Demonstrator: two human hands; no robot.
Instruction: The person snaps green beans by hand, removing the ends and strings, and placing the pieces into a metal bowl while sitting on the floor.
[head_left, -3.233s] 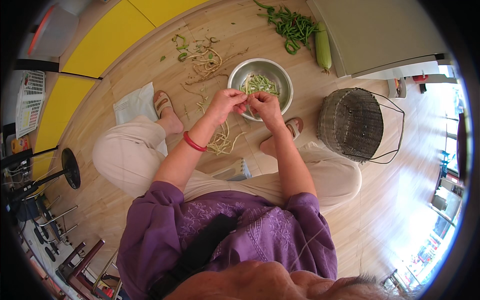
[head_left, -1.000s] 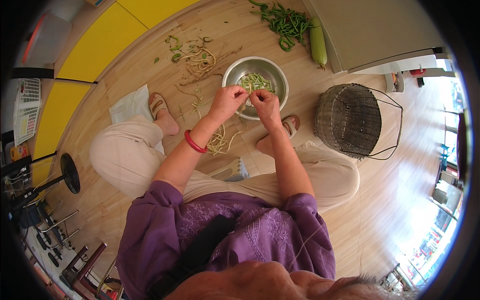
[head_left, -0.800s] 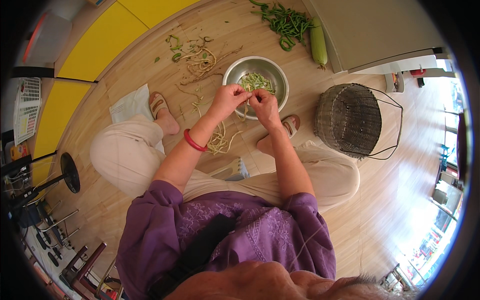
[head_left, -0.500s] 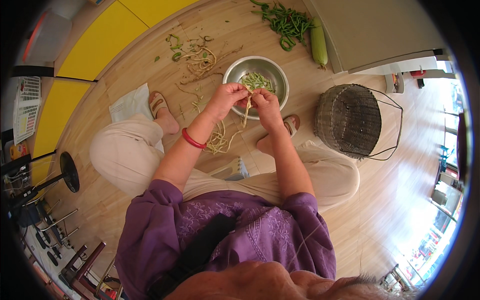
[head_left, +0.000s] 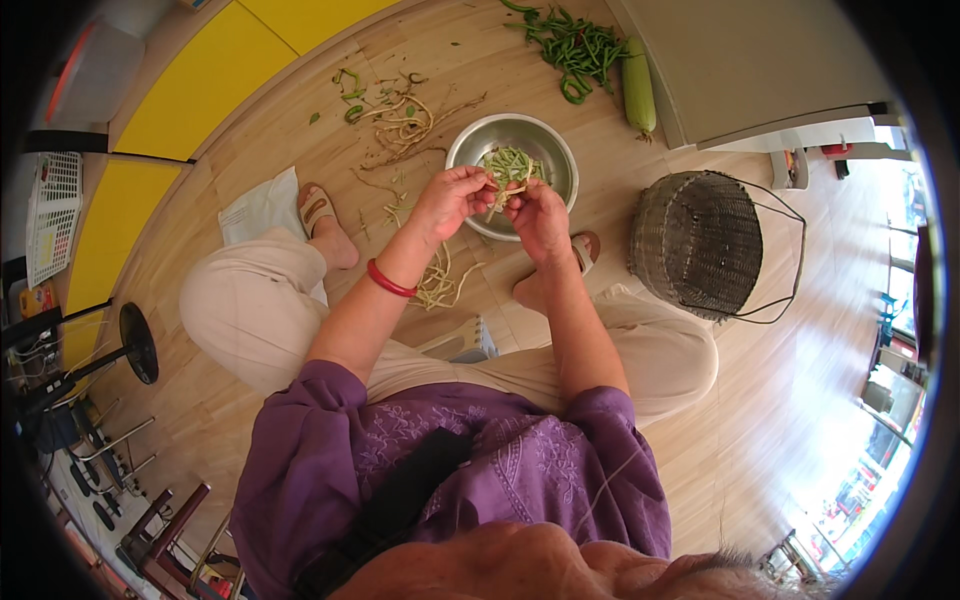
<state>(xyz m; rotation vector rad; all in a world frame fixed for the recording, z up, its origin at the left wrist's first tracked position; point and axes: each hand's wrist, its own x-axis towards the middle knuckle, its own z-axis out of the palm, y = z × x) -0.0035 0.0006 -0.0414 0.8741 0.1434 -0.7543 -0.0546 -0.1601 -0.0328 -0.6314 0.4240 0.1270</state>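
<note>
My left hand (head_left: 452, 203) and my right hand (head_left: 541, 217) are close together over the near side of a steel bowl (head_left: 567, 165). Both have their fingertips pinched. A pale, yellowish long bean (head_left: 506, 192) runs between them, gripped by the right fingers, and the left fingers close on its other side; the fingers partly hide it. Short pieces of cut green beans (head_left: 510, 162) lie in the bowl. Below my left wrist, more whole long beans (head_left: 435, 287) lie tangled on the wooden floor.
Beyond the bowl at left lie withered stalks and scraps (head_left: 403, 125). Green peppers (head_left: 575, 50) and a long green gourd (head_left: 638, 90) rest at far right. A woven basket (head_left: 668, 245) with a handle lies to the right. A white bag (head_left: 260, 207) sits beside my left foot.
The long bean that hung down from my fingers now shows as a shorter length between them. My hands have drawn slightly apart.
</note>
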